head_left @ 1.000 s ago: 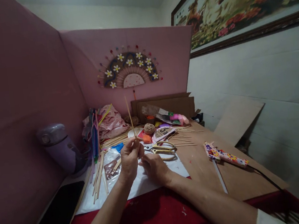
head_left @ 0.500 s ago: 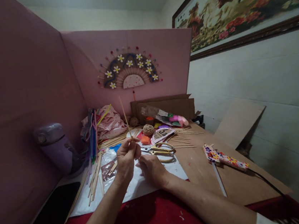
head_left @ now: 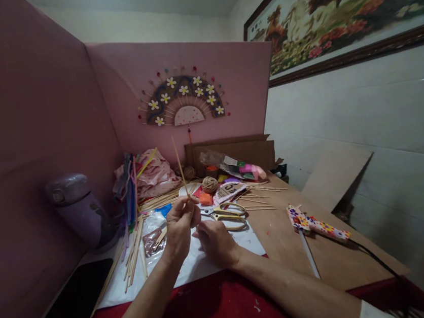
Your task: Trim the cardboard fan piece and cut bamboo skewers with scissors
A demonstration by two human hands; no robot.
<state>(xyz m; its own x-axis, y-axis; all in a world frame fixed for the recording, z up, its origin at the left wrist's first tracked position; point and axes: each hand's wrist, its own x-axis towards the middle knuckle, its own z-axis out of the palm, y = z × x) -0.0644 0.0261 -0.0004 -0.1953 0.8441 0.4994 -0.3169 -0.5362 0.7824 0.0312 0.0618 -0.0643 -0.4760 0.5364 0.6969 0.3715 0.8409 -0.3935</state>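
Pinched between the fingertips of my left hand [head_left: 180, 225] is a thin wooden stick [head_left: 179, 163], standing nearly upright. My right hand [head_left: 218, 244] rests just below and to its right, over the white sheet [head_left: 189, 273]. Its fingers are curled together, and whatever they hold, if anything, is hidden. Gold-handled scissors [head_left: 228, 209] lie just beyond the right hand. An orange packet [head_left: 206, 198] and a ball of twine [head_left: 210, 184] sit behind them. Left of my left hand are a clear bag with brown pieces [head_left: 151, 241] and several loose wooden sticks [head_left: 134, 254].
A flower-patterned glue gun [head_left: 317, 225] lies on brown cardboard [head_left: 279, 246] at right, its cord trailing off. A purple bottle [head_left: 82, 212] and a black flat object [head_left: 76, 297] are at left. A decorated fan [head_left: 185, 98] hangs on the pink panel.
The stick has tilted very slightly and shifted a little to the right with my left hand. My right hand is nearly unmoved.
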